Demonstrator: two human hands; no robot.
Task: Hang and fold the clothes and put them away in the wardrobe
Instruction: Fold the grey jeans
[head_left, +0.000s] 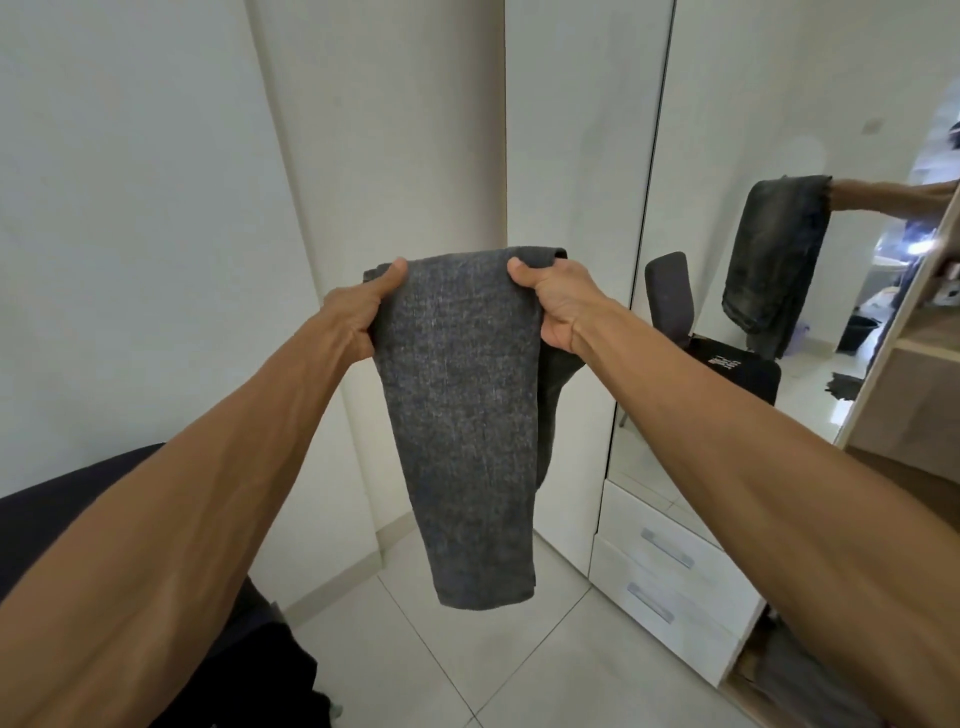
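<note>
A pair of dark grey jeans (462, 415), folded over at the top, hangs in the air in front of me with its leg ends above the tiled floor. My left hand (358, 317) grips the fold's left edge, thumb on the near side. My right hand (558, 304) grips the right edge the same way. The white wardrobe (571, 156) stands straight ahead, its mirrored door (737, 130) showing the jeans and an arm in reflection.
Two white drawers (670, 582) sit under the mirror at lower right. An open wooden shelf compartment (914, 395) is at the right edge. A dark bed edge (47, 519) with dark cloth lies at lower left. Pale floor tiles (467, 665) spread below the jeans.
</note>
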